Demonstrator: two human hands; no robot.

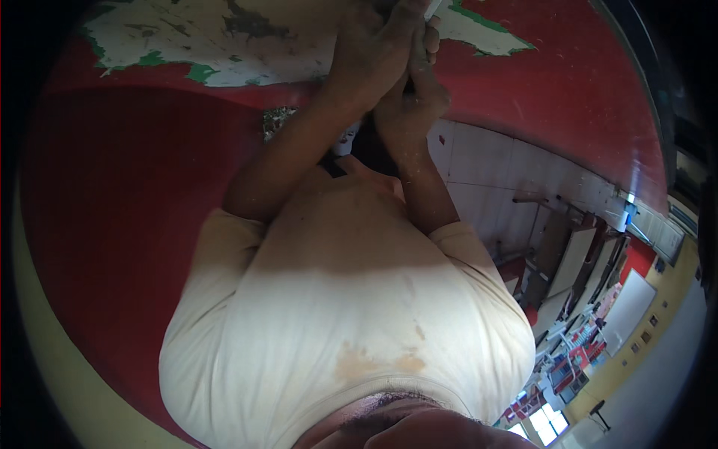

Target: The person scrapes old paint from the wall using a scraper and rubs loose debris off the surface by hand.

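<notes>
My left hand and my right hand meet at the top of the view, the left one partly over the right. Both close around a pale, straight-edged object, most of it hidden by fingers or cut off by the picture's rim, so its kind is unclear. Behind them lies a red-painted surface with a large bare patch where the paint has come away. Green flakes or an older coat line that patch. A second whitish patch shows to the right of my hands.
A red wall runs close along my left side. Pale floor tiles show below, on my right. Beyond them stand stacked tables or benches, near a whiteboard on a yellow wall. Bright windows are farther back.
</notes>
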